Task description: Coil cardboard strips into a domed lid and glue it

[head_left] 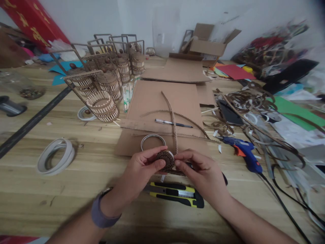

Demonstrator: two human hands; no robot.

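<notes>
A tightly wound coil of corrugated cardboard strip (165, 160) is pinched between the thumb and fingers of my left hand (143, 166). Along the coil's upper right edge shows a small white piece. My right hand (200, 171) has its thumb and forefinger pressed together at the coil's right side; what lies between them is too small to make out. Just below both hands is a yellow and black utility knife (175, 194). A pale ring (153, 136) lies behind my left hand, and loose corrugated strips (174, 123) stretch across the cardboard sheet (147, 101) beyond.
A blue glue gun (245, 150) with a black cord lies at right, near tangled brown strips (254, 98) and a phone (230, 112). Small lidded baskets (109, 84) with tall handles stand at back left. White tape rolls (56, 156) lie at left; a pen (174, 123) rests on the cardboard.
</notes>
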